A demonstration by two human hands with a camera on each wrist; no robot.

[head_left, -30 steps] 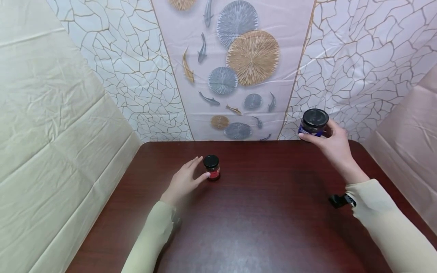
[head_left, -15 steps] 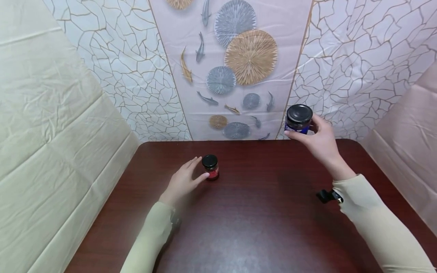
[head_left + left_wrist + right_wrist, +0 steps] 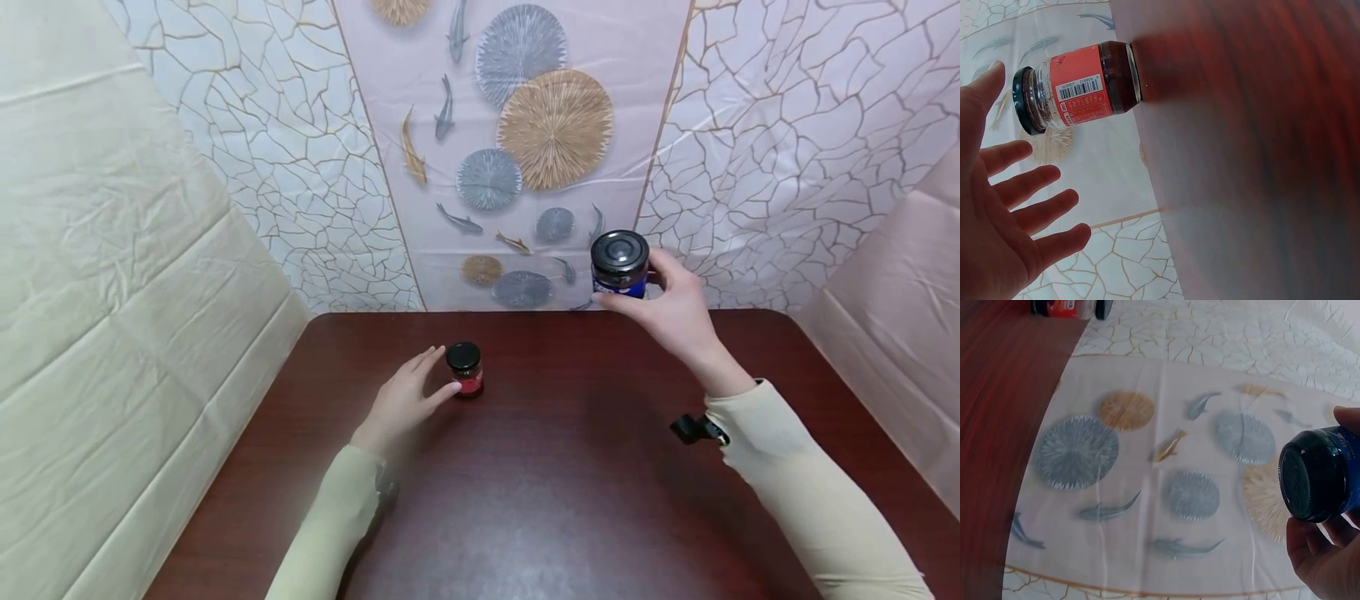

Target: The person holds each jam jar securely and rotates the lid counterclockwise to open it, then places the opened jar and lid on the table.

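A small glass jar with a red label and black lid (image 3: pixel 467 371) stands upright on the dark red-brown table. My left hand (image 3: pixel 401 400) is beside it on the left. In the left wrist view that hand's fingers (image 3: pixel 1035 215) are spread, with a gap between them and the red-labelled jar (image 3: pixel 1079 87). Off to the right and above the table, my right hand (image 3: pixel 678 312) grips a larger jar with a blue label and black lid (image 3: pixel 620 262). The right wrist view shows the dark base of the blue-labelled jar (image 3: pixel 1310 478), held between thumb and fingers.
The wooden table (image 3: pixel 480 492) ends at a patterned cloth backdrop (image 3: pixel 487 125) with fish and round motifs. A pale cloth wall (image 3: pixel 135 292) rises on the left, and a pinkish cloth (image 3: pixel 892 317) on the right. A black device (image 3: pixel 697 429) sits at the right wrist.
My right hand has carried the blue-labelled jar leftward through the air, toward the middle. The left hand and the red-labelled jar have stayed where they were.
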